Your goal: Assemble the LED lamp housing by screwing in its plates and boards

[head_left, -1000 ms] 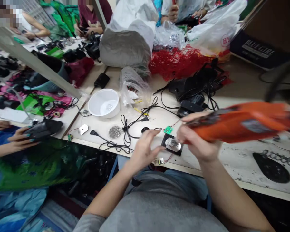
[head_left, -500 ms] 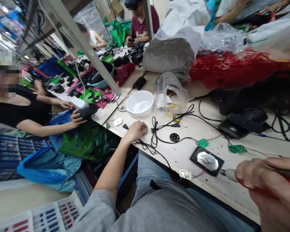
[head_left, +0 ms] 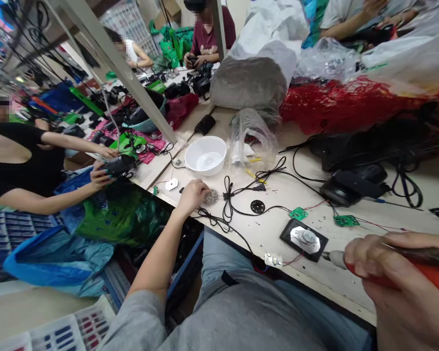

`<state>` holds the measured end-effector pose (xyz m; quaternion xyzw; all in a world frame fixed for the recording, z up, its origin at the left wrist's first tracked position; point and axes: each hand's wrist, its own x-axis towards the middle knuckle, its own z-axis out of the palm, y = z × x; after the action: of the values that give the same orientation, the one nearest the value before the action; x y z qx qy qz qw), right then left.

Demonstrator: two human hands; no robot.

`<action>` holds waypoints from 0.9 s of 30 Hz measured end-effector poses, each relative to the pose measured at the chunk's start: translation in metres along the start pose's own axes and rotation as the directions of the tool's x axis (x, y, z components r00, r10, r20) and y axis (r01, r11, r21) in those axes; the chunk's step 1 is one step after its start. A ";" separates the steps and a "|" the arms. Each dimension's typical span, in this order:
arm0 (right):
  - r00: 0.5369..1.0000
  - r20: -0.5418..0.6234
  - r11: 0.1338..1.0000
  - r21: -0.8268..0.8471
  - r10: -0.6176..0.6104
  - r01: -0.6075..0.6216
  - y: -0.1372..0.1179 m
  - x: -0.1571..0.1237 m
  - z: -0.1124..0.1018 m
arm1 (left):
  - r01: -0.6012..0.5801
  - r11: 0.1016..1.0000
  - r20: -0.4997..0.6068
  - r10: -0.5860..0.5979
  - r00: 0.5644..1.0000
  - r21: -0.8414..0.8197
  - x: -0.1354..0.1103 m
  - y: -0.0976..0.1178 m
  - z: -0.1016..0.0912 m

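My left hand (head_left: 193,197) is at the table's front edge, fingertips pinched together at the rim of a small round heap of shiny screws (head_left: 212,197). Whatever is between those fingertips is too small to make out. In my right hand (head_left: 395,278) is a red electric screwdriver (head_left: 429,278), lying nearly level and pointing left. Its tip is close to the corner of a black square plate (head_left: 287,239), on which a silvery motor (head_left: 306,237) with a white base sits. Beside the plate lie a green circuit board (head_left: 298,213) and a small white board (head_left: 273,260) with wires.
A white plastic bowl (head_left: 205,156) stands beyond my left hand. Bundled black cords (head_left: 228,196), a perforated black disc (head_left: 257,207) and another green board (head_left: 346,221) lie on the table. Black devices (head_left: 354,185) are at the right. A co-worker (head_left: 29,165) handles a black device at the left.
My view has shifted slightly right. The left hand has drawn back a little from the screws, exposing more of them. The right hand still holds the screwdriver by the plate.
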<state>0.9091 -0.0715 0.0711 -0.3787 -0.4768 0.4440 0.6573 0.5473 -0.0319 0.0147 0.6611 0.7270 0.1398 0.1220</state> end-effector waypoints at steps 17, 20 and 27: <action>0.996 -0.011 0.994 0.066 -0.092 0.093 -0.001 0.007 -0.013 | -0.087 0.991 0.020 0.085 0.996 0.100 0.006 -0.004 -0.003; 0.996 -0.034 0.995 0.053 -0.080 0.082 0.000 0.007 -0.014 | -0.023 0.997 -0.031 0.026 0.999 0.077 0.006 0.000 -0.007; 0.995 -0.033 0.994 0.060 -0.091 0.093 0.004 0.006 -0.018 | 0.165 0.984 -0.063 -0.160 0.985 0.071 0.006 0.006 -0.007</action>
<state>0.9265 -0.0658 0.0650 -0.3425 -0.4701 0.4219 0.6955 0.5498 -0.0255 0.0239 0.5994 0.7865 0.1205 0.0872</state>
